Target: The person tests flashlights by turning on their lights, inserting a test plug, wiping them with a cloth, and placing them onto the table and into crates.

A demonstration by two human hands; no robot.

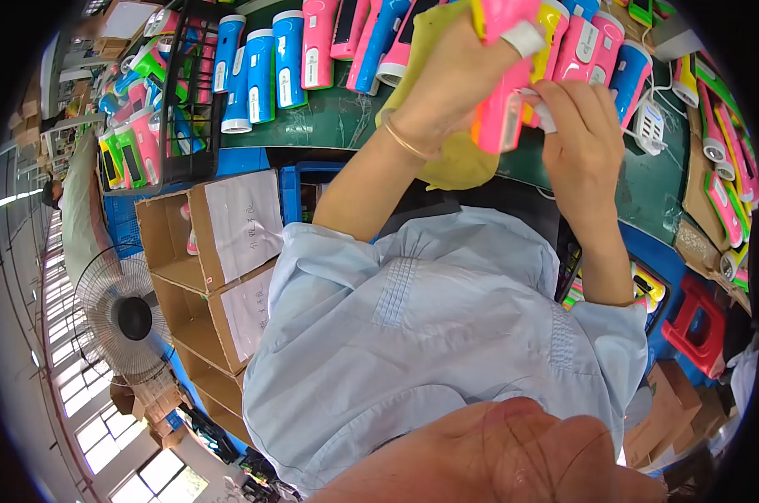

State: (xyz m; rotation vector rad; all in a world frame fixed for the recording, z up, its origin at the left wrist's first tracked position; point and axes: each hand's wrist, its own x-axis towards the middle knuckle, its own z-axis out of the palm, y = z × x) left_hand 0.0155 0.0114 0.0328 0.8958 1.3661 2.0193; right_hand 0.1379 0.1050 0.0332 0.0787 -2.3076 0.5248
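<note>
Between hands [455,71] [587,138], flashlight [503,105] endwise to torso [455,327]

Green table [337,119] carrying a row of blue and pink flashlights [290,63], a yellow cloth [463,165] and a white multi-port charger [650,129].

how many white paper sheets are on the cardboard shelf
2: the upper sheet on the side of the cardboard shelf, and the lower sheet below it, partly behind the left sleeve. More may be hidden.
</note>
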